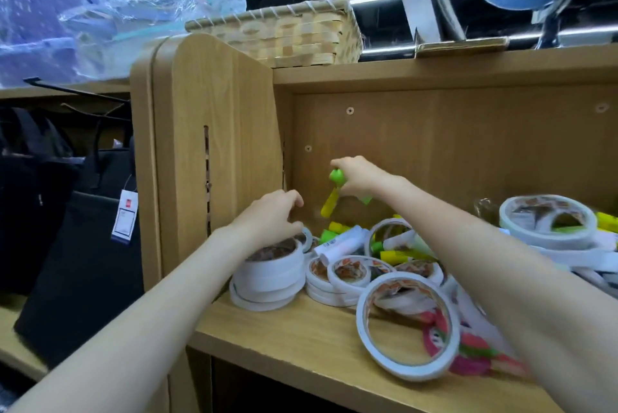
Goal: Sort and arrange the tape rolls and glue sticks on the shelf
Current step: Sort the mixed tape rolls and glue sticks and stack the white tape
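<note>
While right hand (359, 178) grips glue stick (331, 200), left hand (267, 217) hovers over tape stack (272, 273)

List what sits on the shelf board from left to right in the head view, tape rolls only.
Stack of white tape rolls under the left hand → lower stack of rolls → big roll standing on edge → roll atop the right-hand pile.

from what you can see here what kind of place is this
Probably a stationery or general goods shop. A dark bag carries a price tag, and the wooden shelf holds many identical tape rolls and glue sticks.
</note>
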